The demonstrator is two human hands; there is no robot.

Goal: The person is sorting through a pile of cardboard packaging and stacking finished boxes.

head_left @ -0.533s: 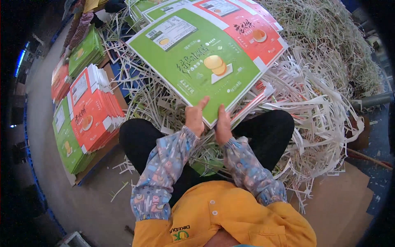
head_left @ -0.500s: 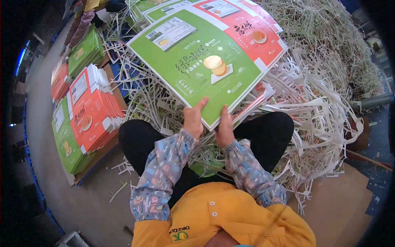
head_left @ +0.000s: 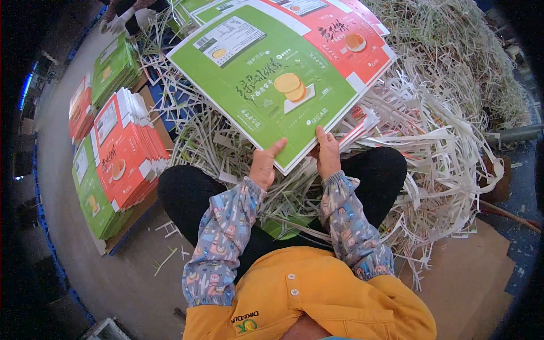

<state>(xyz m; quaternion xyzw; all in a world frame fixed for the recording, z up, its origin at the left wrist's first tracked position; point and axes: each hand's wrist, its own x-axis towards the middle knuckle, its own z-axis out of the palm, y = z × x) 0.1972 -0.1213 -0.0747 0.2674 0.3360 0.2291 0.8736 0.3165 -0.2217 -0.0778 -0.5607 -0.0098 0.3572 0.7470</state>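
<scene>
A wide printed cardboard sheet (head_left: pixel 283 130), green on one half and red on the other with pictures of round cakes, tilts up in front of me. My left hand (head_left: pixel 264 164) grips its near left edge, thumb on the printed face. Around the near right edge my right hand (head_left: pixel 328 152) is closed, thumb on top and fingers underneath. Whether one sheet or a few lie together in my grasp is hard to tell. More printed sheets (head_left: pixel 362 127) show under its right side, among the paper scraps.
At the left, stacks of red sheets (head_left: pixel 134 164) and green sheets (head_left: pixel 90 181) rest on cardboard. Shredded paper strips (head_left: pixel 430 164) heap up at the right and around my knees. Beyond the stacks, another person's hand (head_left: pixel 116 21) shows at the top left.
My right hand has slid outward and up along the sheet's near right edge, away from the corner. The sheet has shifted slightly left and up. My left hand has barely moved.
</scene>
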